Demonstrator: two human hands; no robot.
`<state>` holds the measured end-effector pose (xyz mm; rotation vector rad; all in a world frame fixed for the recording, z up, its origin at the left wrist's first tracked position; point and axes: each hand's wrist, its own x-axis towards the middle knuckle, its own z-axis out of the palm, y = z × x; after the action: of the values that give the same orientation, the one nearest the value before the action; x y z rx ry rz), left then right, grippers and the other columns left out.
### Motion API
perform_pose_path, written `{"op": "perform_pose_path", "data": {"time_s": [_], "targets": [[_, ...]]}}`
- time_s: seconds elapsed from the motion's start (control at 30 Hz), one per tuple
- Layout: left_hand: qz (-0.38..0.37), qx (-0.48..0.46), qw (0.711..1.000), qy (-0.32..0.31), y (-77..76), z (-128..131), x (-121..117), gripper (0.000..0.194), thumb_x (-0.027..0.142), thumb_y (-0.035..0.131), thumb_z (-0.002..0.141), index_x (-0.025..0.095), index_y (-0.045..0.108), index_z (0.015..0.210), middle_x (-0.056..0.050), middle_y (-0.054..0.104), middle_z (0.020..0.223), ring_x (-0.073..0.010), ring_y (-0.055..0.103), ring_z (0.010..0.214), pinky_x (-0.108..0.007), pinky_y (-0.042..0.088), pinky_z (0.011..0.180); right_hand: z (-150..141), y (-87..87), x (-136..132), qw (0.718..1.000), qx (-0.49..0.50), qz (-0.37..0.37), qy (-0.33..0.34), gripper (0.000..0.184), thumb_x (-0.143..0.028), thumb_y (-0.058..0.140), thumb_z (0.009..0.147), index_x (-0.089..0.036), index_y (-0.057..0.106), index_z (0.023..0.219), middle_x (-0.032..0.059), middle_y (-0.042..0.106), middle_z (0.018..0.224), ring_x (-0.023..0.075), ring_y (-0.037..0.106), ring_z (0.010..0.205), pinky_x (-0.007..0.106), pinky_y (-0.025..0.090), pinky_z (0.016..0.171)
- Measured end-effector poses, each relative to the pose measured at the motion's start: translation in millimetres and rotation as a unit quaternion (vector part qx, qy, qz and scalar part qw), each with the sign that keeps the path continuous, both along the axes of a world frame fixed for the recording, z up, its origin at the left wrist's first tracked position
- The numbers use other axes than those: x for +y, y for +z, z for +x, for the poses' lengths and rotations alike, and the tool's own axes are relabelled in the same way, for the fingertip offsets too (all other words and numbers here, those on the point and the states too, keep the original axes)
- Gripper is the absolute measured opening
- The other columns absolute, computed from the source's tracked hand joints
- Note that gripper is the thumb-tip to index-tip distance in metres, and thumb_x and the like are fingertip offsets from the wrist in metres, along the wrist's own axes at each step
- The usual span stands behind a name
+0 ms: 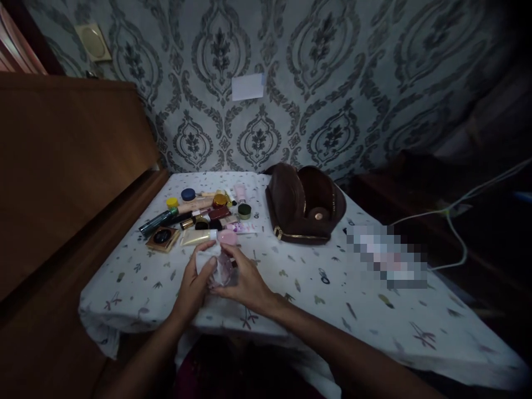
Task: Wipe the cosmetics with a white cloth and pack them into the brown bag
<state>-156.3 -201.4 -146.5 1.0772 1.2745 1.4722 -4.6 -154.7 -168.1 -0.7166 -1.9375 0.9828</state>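
Close together over the front of the table, both my hands are closed. My left hand [197, 280] presses a white wipe or tissue [208, 259] against a small, see-through pinkish container [225, 270]. Round the container's other side curl the fingers of my right hand [247, 280]. The container's exact kind is hard to make out, since fingers and wipe cover part of it. Just beyond my hands lie a cream-coloured tube [198, 238], a pink round item [227, 238] and a gold compact [162, 239] with a dark round centre.
Behind these sit several cosmetics: a green tube [158, 221], a dark blue lid [188, 194], a yellow lid [172, 203] and a green-lidded jar [244, 211]. A brown zippered bag [286, 205] stands open at the back. A blurred-out object [386, 255] lies right; a wooden cabinet [70, 177] borders the left.
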Motion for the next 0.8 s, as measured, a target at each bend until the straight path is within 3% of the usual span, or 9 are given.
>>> {"op": "perform_pose_path", "data": {"time_s": [0.1,0.23,0.33,0.43,0.5,0.67,0.8], "targets": [[-0.072,-0.154,0.985,0.032,-6.1,4.2,-5.1,0.056,0.044,0.078,0.075,0.018,0.062,0.121,-0.008,0.074,0.114,-0.0260,0.070,0.105,-0.035,0.054,0.091,-1.0,-2.4,-2.3,0.997,-0.019,0.072,0.034,0.088,-0.039,0.087,0.070,-0.026,0.044,0.146,0.0134,0.058,0.139,0.0309,0.054,0.131,0.049,0.043,0.111],[-0.149,-0.253,0.954,0.059,-7.4,-0.5,-8.4,0.039,0.034,0.082,0.065,0.016,0.068,0.096,-0.005,0.077,0.086,-0.0230,0.073,0.078,-0.029,0.058,0.064,6.9,6.7,14.9,0.989,-0.031,0.101,0.101,0.092,-0.047,0.085,0.073,-0.028,0.038,0.150,0.0122,0.054,0.142,0.0292,0.051,0.133,0.047,0.042,0.112],[-0.176,-0.270,0.944,0.074,-4.6,-15.4,-10.1,0.032,0.033,0.080,0.067,0.017,0.066,0.092,-0.006,0.077,0.082,-0.0244,0.073,0.068,-0.028,0.056,0.047,16.8,10.6,42.7,0.991,-0.057,0.118,0.033,0.076,-0.046,0.081,0.079,-0.028,0.046,0.144,0.0113,0.051,0.142,0.0292,0.046,0.137,0.049,0.039,0.114],[-0.165,-0.251,0.950,0.084,-3.1,-32.4,-11.0,0.033,0.029,0.079,0.069,0.015,0.065,0.096,-0.009,0.077,0.087,-0.0301,0.075,0.075,-0.031,0.057,0.044,19.5,3.0,68.8,0.981,-0.160,0.103,-0.046,0.067,-0.040,0.079,0.080,-0.024,0.052,0.138,0.0124,0.052,0.135,0.0303,0.051,0.128,0.049,0.047,0.106],[-0.161,-0.238,0.955,0.075,-4.1,-40.7,-10.7,0.033,0.028,0.078,0.070,0.013,0.064,0.096,-0.011,0.077,0.089,-0.0315,0.076,0.078,-0.030,0.057,0.043,15.2,-6.6,79.6,0.972,-0.207,0.088,-0.064,0.061,-0.036,0.075,0.082,-0.023,0.053,0.137,0.0123,0.053,0.132,0.0290,0.055,0.120,0.046,0.051,0.098],[-0.160,-0.241,0.957,0.030,-12.6,-47.5,-9.4,0.050,0.038,0.082,0.068,0.012,0.062,0.105,-0.012,0.076,0.086,-0.0345,0.076,0.084,-0.027,0.055,0.041,-2.8,-25.6,89.3,0.970,-0.185,0.150,-0.050,0.044,-0.025,0.068,0.087,-0.024,0.057,0.129,0.0115,0.053,0.133,0.0276,0.054,0.122,0.045,0.048,0.103],[-0.152,-0.248,0.957,-0.002,-28.3,-52.6,-11.5,0.057,0.039,0.083,0.071,0.017,0.057,0.117,-0.011,0.077,0.095,-0.0338,0.075,0.087,-0.030,0.057,0.047,-9.1,-19.0,89.7,0.952,-0.232,0.185,-0.078,0.044,-0.023,0.066,0.089,-0.019,0.054,0.131,0.0154,0.051,0.137,0.0301,0.049,0.126,0.047,0.045,0.106]]}}
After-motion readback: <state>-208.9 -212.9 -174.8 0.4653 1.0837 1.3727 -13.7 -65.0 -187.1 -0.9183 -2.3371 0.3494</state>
